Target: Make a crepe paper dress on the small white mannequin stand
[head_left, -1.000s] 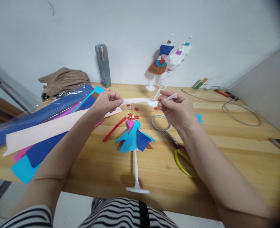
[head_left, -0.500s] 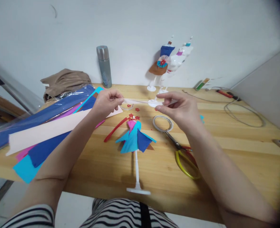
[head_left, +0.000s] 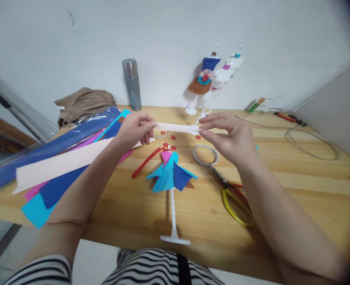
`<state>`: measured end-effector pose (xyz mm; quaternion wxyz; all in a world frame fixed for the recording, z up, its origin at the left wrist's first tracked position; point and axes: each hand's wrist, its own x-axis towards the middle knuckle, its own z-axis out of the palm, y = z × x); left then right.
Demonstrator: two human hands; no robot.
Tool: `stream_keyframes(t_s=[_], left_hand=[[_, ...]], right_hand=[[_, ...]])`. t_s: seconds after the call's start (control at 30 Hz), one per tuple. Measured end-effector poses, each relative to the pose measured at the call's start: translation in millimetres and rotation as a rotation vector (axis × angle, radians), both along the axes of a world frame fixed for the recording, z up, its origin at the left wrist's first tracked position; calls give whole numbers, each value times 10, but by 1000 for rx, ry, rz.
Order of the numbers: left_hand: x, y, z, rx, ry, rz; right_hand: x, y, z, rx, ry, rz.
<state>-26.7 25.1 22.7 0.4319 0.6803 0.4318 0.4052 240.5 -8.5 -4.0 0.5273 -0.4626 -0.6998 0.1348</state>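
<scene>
A narrow pale pink strip [head_left: 176, 127] is stretched level between my two hands, above the table. My left hand [head_left: 141, 127] pinches its left end between thumb and fingers. My right hand [head_left: 226, 136] pinches the right end, thumb below and fingers above. Below the strip a small dress form [head_left: 167, 176] in turquoise, blue and pink paper stands on a white stand. Red flowers [head_left: 173, 137] lie around its top, and a curved red strip [head_left: 145, 162] is beside it. A white tape roll [head_left: 206, 154] touches the tips of yellow-handled scissors [head_left: 237, 208].
Coloured paper strips [head_left: 64, 158] and a brown cloth [head_left: 85, 103] lie at the left. Behind are a flask [head_left: 132, 85], a dressed form [head_left: 203, 77] and white forms [head_left: 222, 77]. A green tube [head_left: 256, 105] and a cable [head_left: 308, 154] lie at the right.
The pink strip, seen thin and edge-on before, now shows its flat face between my hands. My right hand has shifted slightly right. The whole view has moved a little.
</scene>
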Motion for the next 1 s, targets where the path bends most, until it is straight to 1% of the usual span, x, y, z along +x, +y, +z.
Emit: stream_keyframes(t_s=[0.1, 0.2, 0.33, 0.4, 0.43, 0.47, 0.5, 0.57, 0.6, 0.63, 0.67, 0.73, 0.8, 0.83, 0.9, 1.0], left_hand=[[-17, -1, 14, -74, -12, -27], [-39, 3, 26, -144, -15, -59], [-82, 13, 35, -173, -17, -120], [-109, 44, 26, -174, 34, -134], [-122, 68, 16, -156, 95, -116], [-132, 94, 3, -110, 183, -73], [-137, 117, -12, -32, 286, 3], [-124, 127, -38, 196, 464, 204], [-101, 103, -46, 314, 510, 281], [-66, 57, -52, 408, 522, 318], [-19, -9, -56, 470, 504, 314], [101, -178, -69, 497, 443, 200], [228, -336, -107, 440, 385, 67], [282, -392, -135, 416, 358, 21], [356, -446, -198, 398, 323, -24], [375, -429, -251, 371, 308, -45]], right_hand=[[32, 12, 6, -62, 49, 37], [69, 19, 25, -163, 74, 68], [97, 21, 67, -268, 79, 109], [93, 20, 83, -310, 103, 122], [85, 17, 88, -325, 107, 123], [72, 10, 91, -334, 104, 119], [53, -1, 93, -333, 93, 109], [0, -37, 93, -319, 35, 82], [-34, -61, 92, -308, -5, 67], [-72, -89, 90, -291, -47, 55], [-114, -118, 87, -265, -87, 45], [-200, -177, 76, -198, -157, 42], [-279, -227, 59, -128, -208, 55], [-312, -246, 50, -103, -229, 62], [-356, -270, 32, -75, -265, 70], [-366, -276, 16, -62, -288, 71]])
